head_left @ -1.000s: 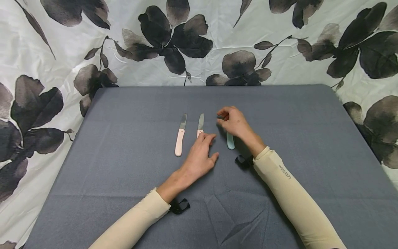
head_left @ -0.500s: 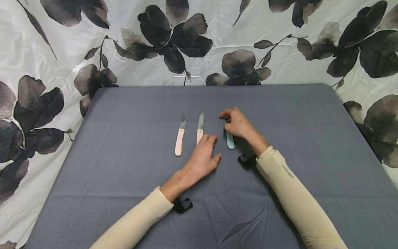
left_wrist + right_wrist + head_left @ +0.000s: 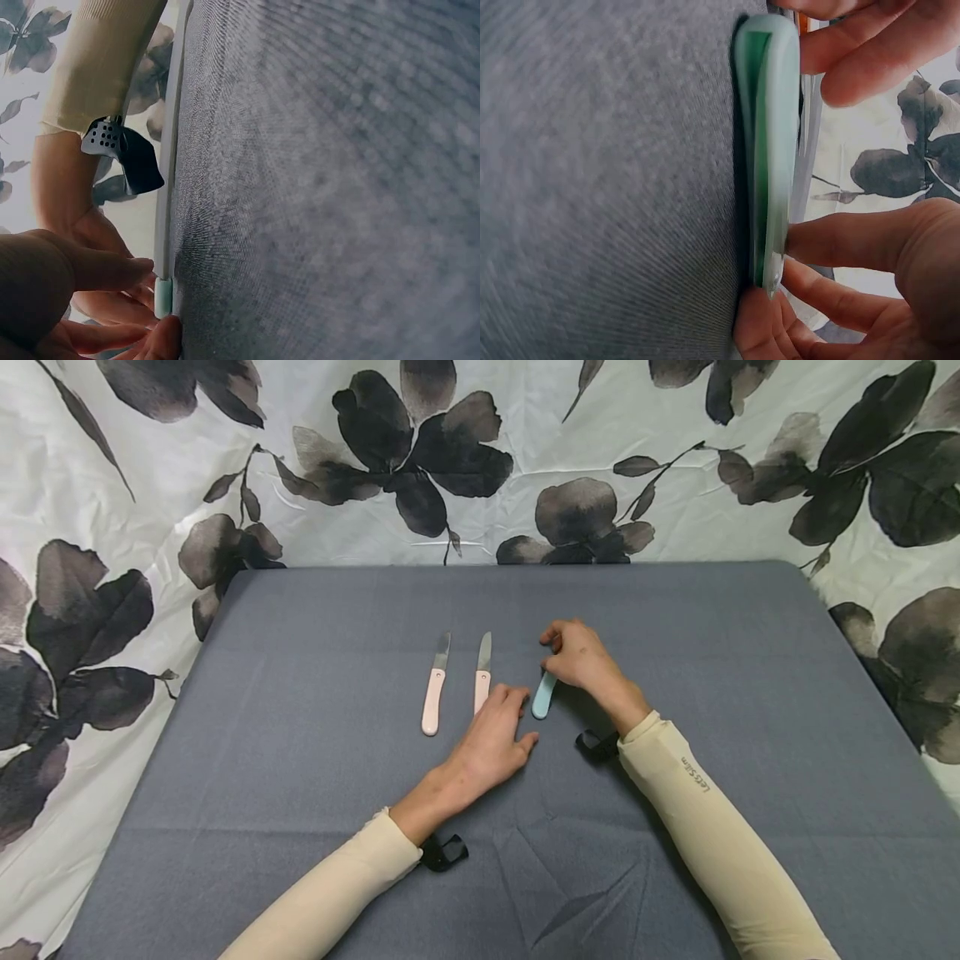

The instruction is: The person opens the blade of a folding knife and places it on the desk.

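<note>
My right hand (image 3: 583, 656) pinches a mint green pocket knife (image 3: 542, 698) at the blade end of its handle, and covers the blade in the head view. In the right wrist view the slotted handle (image 3: 778, 127) lies along the cloth, with thumb and fingers at its lower end. My left hand (image 3: 489, 742) is held low with loose fingers, its fingertips close to the green handle's free end. It overlaps the handle of a pink pocket knife (image 3: 482, 683), whose blade is unfolded and points away. Another opened pink pocket knife (image 3: 432, 702) lies parallel, further left.
Grey cloth covers the table (image 3: 300, 802), with creases near the front middle. A white curtain (image 3: 480, 518) with dark flowers hangs behind the far edge. Black wrist-camera mounts (image 3: 444, 853) stick out beneath both cuffs.
My right hand has moved slightly right and closed on the green pocket knife, whose handle end has swung left. My left hand has shifted slightly right. The pink knives stay put.
</note>
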`<action>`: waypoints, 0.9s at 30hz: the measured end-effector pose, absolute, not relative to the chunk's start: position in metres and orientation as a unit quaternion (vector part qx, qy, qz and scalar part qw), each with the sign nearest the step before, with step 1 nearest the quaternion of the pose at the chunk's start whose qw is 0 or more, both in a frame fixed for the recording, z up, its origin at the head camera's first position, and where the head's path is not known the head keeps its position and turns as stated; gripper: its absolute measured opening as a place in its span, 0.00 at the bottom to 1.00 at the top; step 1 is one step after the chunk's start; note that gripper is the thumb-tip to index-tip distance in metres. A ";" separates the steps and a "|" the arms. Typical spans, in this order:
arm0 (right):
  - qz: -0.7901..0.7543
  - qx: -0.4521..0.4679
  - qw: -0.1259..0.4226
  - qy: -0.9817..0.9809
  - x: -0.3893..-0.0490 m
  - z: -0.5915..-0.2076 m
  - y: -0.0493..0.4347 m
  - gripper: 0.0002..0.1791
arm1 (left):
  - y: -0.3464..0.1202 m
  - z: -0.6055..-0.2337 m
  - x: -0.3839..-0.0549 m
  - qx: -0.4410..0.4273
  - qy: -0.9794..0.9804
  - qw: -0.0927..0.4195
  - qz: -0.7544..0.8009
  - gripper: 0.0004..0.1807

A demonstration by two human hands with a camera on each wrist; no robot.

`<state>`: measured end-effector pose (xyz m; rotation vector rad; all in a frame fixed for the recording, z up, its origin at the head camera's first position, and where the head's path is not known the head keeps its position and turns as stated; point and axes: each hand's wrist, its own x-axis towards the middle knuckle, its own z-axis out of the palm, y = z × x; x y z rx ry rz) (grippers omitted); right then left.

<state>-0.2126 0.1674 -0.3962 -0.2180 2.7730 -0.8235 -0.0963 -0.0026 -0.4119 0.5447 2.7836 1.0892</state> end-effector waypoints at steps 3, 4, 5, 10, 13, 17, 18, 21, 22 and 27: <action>-0.284 -0.064 0.120 0.949 -0.212 -0.396 0.166 0.21 | -0.001 -0.412 -0.097 0.180 0.917 0.051 0.352 0.29; -0.285 -0.061 0.122 0.949 -0.211 -0.396 0.166 0.21 | -0.001 -0.412 -0.097 0.181 0.918 0.050 0.349 0.29; -0.287 -0.057 0.122 0.948 -0.211 -0.396 0.165 0.20 | 0.000 -0.412 -0.098 0.183 0.919 0.051 0.346 0.29; -0.292 -0.049 0.127 0.947 -0.210 -0.397 0.166 0.19 | 0.004 -0.412 -0.101 0.192 0.925 0.053 0.324 0.27; -0.293 -0.048 0.128 0.946 -0.209 -0.396 0.166 0.20 | 0.006 -0.411 -0.104 0.192 0.928 0.055 0.313 0.26; -0.290 -0.045 0.127 0.948 -0.207 -0.393 0.167 0.17 | 0.008 -0.410 -0.107 0.185 0.933 0.057 0.305 0.26; -0.285 -0.041 0.127 0.949 -0.206 -0.393 0.168 0.15 | 0.009 -0.411 -0.107 0.182 0.933 0.058 0.304 0.26; -0.260 -0.028 0.128 0.957 -0.203 -0.392 0.170 0.11 | 0.010 -0.411 -0.108 0.175 0.935 0.060 0.303 0.25; -0.250 -0.023 0.129 0.959 -0.202 -0.391 0.171 0.12 | 0.011 -0.411 -0.109 0.173 0.935 0.060 0.304 0.25; -0.227 -0.017 0.136 0.964 -0.199 -0.389 0.172 0.16 | 0.012 -0.412 -0.111 0.169 0.937 0.061 0.299 0.24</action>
